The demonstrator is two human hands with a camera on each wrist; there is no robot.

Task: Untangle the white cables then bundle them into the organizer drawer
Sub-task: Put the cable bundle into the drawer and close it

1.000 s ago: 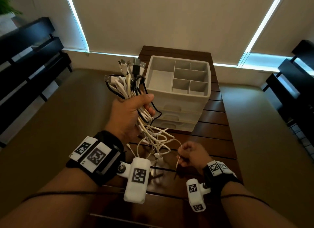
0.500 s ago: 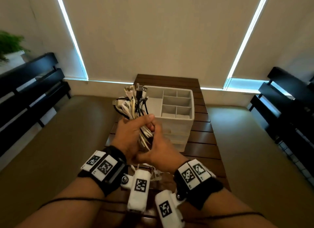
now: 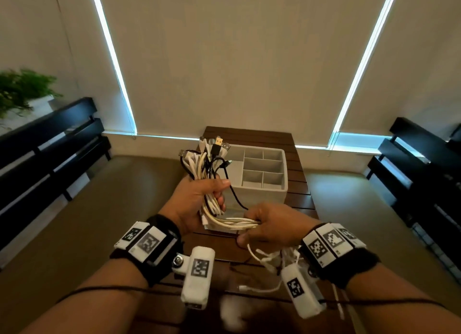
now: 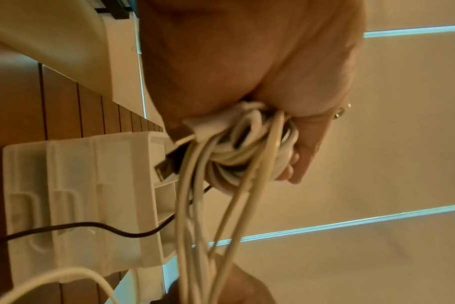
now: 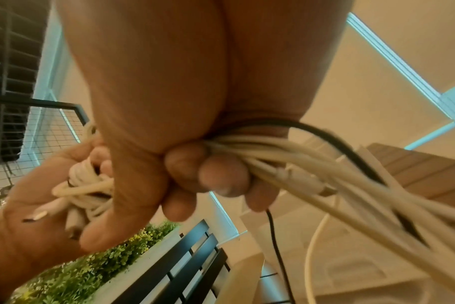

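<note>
A thick bunch of white cables (image 3: 199,166), with a black cable mixed in, is held in the air in front of the white organizer (image 3: 259,191). My left hand (image 3: 199,196) grips the bunch upright, USB plugs sticking out above the fist (image 4: 249,148). To its right, my right hand (image 3: 272,224) grips the same strands (image 3: 237,222) lower down, pulling them sideways; its fingers (image 5: 221,174) curl round them. Loose ends (image 3: 267,259) trail below my right wrist. The organizer has open divided compartments on top and drawers (image 4: 65,197) below, which look closed.
The organizer stands on a dark slatted wooden table (image 3: 299,191). Black benches (image 3: 50,144) line the left side and the right side (image 3: 419,159). A planter with green foliage (image 3: 22,89) is at the far left. Blinds cover the windows behind.
My right hand came up from the table, joined the left at the bunch, then slid right along the strands, drawing them out sideways. The view tilted upward.
</note>
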